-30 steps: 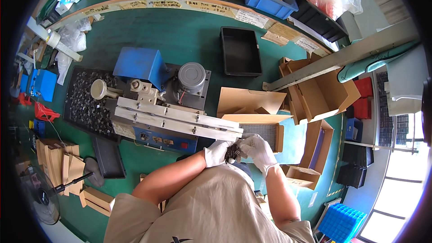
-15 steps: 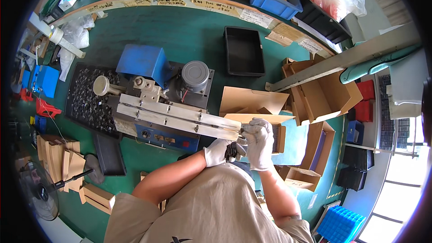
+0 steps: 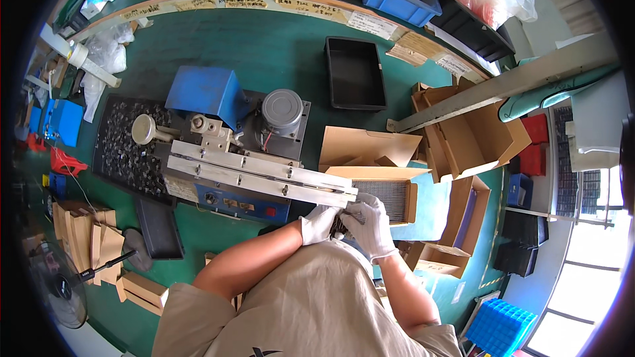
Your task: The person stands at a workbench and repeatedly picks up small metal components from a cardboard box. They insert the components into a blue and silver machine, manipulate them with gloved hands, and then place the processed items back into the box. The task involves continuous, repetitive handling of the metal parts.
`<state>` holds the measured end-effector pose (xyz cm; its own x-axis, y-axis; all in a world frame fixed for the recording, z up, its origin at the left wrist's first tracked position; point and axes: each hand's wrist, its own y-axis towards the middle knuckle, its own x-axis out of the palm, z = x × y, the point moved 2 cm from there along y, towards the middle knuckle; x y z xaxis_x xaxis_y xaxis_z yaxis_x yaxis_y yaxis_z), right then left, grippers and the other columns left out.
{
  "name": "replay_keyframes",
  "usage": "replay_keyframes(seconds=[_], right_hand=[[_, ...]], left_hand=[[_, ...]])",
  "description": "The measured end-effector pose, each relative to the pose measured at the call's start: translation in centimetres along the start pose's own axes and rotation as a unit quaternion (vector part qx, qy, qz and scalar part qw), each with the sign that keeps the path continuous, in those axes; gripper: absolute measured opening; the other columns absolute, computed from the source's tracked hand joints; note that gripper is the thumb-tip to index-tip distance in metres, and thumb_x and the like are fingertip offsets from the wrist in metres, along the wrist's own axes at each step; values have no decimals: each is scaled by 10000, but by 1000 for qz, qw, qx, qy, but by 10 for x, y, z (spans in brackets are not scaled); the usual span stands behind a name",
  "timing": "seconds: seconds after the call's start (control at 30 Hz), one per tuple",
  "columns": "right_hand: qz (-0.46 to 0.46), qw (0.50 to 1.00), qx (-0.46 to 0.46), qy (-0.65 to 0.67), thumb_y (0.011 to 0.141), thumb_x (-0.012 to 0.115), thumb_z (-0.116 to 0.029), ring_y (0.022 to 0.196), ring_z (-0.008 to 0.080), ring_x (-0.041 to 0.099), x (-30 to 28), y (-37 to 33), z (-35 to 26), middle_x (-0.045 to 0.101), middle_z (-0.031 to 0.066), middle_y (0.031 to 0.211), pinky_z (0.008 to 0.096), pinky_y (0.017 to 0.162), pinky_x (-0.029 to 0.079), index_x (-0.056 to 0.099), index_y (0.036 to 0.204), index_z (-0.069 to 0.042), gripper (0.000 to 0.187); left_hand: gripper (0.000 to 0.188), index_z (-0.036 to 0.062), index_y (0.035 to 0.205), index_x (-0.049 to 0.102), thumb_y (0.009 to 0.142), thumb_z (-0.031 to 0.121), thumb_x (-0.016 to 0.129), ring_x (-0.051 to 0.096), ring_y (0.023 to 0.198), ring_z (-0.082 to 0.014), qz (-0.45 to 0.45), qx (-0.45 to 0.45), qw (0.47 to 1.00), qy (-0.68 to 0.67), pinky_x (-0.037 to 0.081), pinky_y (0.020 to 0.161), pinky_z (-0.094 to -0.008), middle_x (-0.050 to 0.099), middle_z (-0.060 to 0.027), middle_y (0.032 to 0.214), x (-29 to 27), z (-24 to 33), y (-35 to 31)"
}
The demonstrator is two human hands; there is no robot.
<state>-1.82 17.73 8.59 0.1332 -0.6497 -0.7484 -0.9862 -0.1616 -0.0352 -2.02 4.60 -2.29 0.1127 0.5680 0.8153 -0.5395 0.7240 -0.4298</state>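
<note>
Both hands wear white gloves and meet in front of my chest, just below the end of a long pale metal rail (image 3: 264, 178). My left hand (image 3: 319, 225) is closed around a cluster of small dark pieces (image 3: 338, 227), partly covered by the fingers. Close against it, my right hand (image 3: 372, 228) has its fingers bent together over the cluster; what they pinch is hidden. The rail belongs to a bench machine with a blue housing (image 3: 202, 96) and a grey round motor (image 3: 282, 111). Right of the rail end, an open cardboard box (image 3: 413, 203) holds rows of thin pieces.
A black tray of loose dark parts (image 3: 109, 152) lies left of the machine. Behind stands a black bin (image 3: 357, 96). Cardboard boxes (image 3: 483, 132) crowd the right around a slanting metal post (image 3: 450, 99). A fan (image 3: 59, 281) stands at lower left.
My right hand has come down and left from beside the rail end to my left hand, its fingers now over the dark pieces. The left hand has hardly moved. The view has shifted slightly.
</note>
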Motion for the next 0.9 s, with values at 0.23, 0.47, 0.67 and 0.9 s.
replay_keyframes(seconds=[0.23, 0.47, 0.67, 0.9], right_hand=[[-31, 947, 229, 222, 878, 701, -136, 1028, 237, 642, -25, 10, 7, 650, 165, 1190, 377, 923, 512, 720, 965, 63, 218], [147, 969, 7, 196, 749, 760, 58, 1154, 254, 557, -13, 17, 3, 601, 94, 1154, 362, 1005, 463, 750, 978, -67, 261], [114, 976, -40, 180, 825, 726, 58, 1166, 241, 553, -1, 18, -11, 532, 129, 1258, 351, 1022, 471, 730, 1043, -24, 233], [115, 990, -52, 69, 776, 802, -142, 1164, 354, 567, -19, -1, -10, 584, 206, 1251, 464, 1005, 454, 724, 1113, -83, 351]], left_hand=[[473, 112, 1127, 634, 1036, 528, 429, 659, 643, -165, -45, -42, 998, -1, 500, 529, -264, 718, -91, 834, 8, 12, -6], [456, 87, 1087, 632, 1018, 509, 473, 665, 638, -170, 18, -40, 999, -32, 501, 502, -273, 705, -72, 779, 14, 17, -6], [395, 95, 1134, 609, 1042, 447, 455, 670, 709, -142, -26, 24, 999, -1, 511, 549, -246, 694, -51, 854, 14, 22, -11], [450, 99, 1165, 610, 1042, 494, 432, 672, 818, -141, -35, -19, 999, -24, 545, 623, -291, 700, -52, 974, 16, 28, -14]])
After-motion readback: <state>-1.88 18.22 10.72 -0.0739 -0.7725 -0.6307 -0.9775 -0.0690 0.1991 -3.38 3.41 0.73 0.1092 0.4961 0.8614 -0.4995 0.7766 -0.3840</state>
